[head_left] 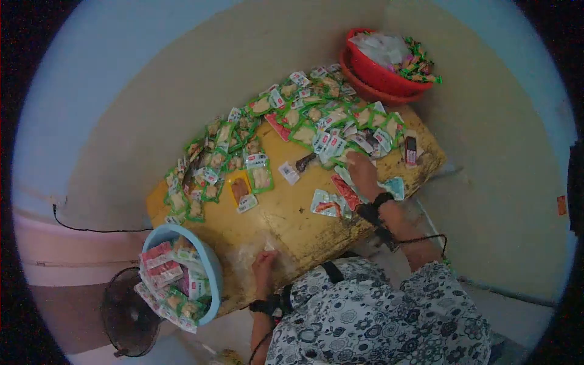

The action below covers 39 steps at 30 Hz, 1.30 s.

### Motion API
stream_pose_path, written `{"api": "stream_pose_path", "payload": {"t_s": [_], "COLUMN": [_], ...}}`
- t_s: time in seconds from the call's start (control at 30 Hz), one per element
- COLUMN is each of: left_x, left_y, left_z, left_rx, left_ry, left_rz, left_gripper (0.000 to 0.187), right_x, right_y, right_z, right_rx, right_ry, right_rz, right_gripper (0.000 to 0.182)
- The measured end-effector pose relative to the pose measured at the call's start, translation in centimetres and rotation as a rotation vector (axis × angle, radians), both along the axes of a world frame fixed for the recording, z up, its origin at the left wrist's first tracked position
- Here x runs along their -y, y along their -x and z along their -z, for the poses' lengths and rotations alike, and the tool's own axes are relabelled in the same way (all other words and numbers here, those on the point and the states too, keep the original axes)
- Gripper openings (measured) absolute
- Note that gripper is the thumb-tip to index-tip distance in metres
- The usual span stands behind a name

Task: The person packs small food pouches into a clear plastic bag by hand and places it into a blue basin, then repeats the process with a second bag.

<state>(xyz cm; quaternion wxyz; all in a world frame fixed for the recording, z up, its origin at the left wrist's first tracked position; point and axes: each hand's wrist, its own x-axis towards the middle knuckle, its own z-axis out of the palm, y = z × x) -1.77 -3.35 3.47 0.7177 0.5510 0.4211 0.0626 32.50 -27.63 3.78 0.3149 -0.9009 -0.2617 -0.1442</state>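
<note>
My left hand (266, 263) is closed at the near edge of the yellow table (286, 210), fingers pinched on a thin clear plastic bag (246, 254). Farther right, my right hand (363, 171) reaches over the table. Its fingers are bent down onto a green-edged snack packet (338, 159) at the border of the heap; the fingertips are partly hidden. Close to that hand lie a red packet (347, 192), a white-and-orange packet (327, 204) and a pale teal packet (394, 187). A dark vacuum-packed piece (306, 162) sits beside a small white packet (288, 173).
Many green-edged packets (218, 159) line the far side. A yellow packet (241, 190) lies mid-table. A blue basin (214, 274) of mixed packets stands left; red basins (377, 76) with green-wrapped sticks stand back right. A dark-brown packet (410, 151) lies right. A fan (129, 311) stands lower left.
</note>
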Motion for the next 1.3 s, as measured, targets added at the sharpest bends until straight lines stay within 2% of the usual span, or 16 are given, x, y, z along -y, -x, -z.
{"api": "stream_pose_path", "payload": {"t_s": [0.13, 0.23, 0.33, 0.4, 0.43, 0.53, 0.57, 0.63, 0.77, 0.87, 1.07, 1.17, 1.27, 1.3], "left_x": [0.4, 0.1, -0.4, 0.1, 0.2, -1.0, -1.0, -0.6, -0.9, -1.3, -1.4, -1.7, -1.3, -1.2], "left_y": [-0.7, 0.3, 0.9, 1.0, 1.0, 1.7, 1.6, 0.9, 1.2, 1.9, 1.6, 0.7, 0.6, 0.8], "left_z": [-4.1, -2.3, -0.7, 0.1, 0.6, 2.4, 2.2, -0.3, -0.3, 0.5, 1.7, 1.6, 1.0, 2.0], "left_rx": [-0.075, 0.077, 0.032, 0.064, 0.085, -0.002, 0.004, 0.011, 0.010, 0.055, 0.027, -0.061, -0.059, -0.031], "left_ry": [-0.033, 0.124, 0.071, 0.132, 0.160, 0.115, 0.070, -0.011, 0.020, 0.022, 0.015, -0.007, 0.055, 0.066], "left_rz": [0.097, 0.030, 0.065, -0.015, -0.057, 0.027, 0.030, 0.045, 0.046, 0.058, 0.044, 0.073, 0.033, 0.017], "left_gripper": [0.008, 0.008, 0.007, 0.006, 0.006, 0.006, 0.006, 0.007, 0.008, 0.008, 0.009, 0.008, 0.008, 0.009], "right_x": [-0.8, -1.7, -3.2, -3.8, -3.9, -3.9, -4.0, -4.5, -5.3, -7.5, -10.1, -10.0, -9.9, -9.8], "right_y": [-3.3, -4.2, -4.5, -4.2, -4.4, -4.2, -4.0, -4.3, -4.3, -2.1, 1.8, 3.2, 9.2, 10.4], "right_z": [-0.3, -2.1, -3.5, -3.9, -3.6, -2.6, -2.2, -1.6, -1.3, -4.3, -5.6, -3.7, -11.1, -10.3], "right_rx": [-0.032, -0.134, -0.181, -0.151, -0.150, -0.005, 0.069, 0.037, -0.017, 0.032, -0.071, -0.532, -1.152, -1.122], "right_ry": [0.196, 0.401, 0.483, 0.554, 0.506, 0.444, 0.453, 0.354, 0.303, 0.449, 0.138, -0.279, -0.337, -0.346], "right_rz": [0.034, 0.019, 0.014, 0.019, 0.022, -0.011, 0.010, -0.027, -0.155, -0.254, -0.182, -0.345, -0.285, -0.352], "right_gripper": [0.045, 0.059, 0.067, 0.070, 0.073, 0.075, 0.073, 0.068, 0.048, 0.036, 0.028, 0.023, 0.020, 0.020]}}
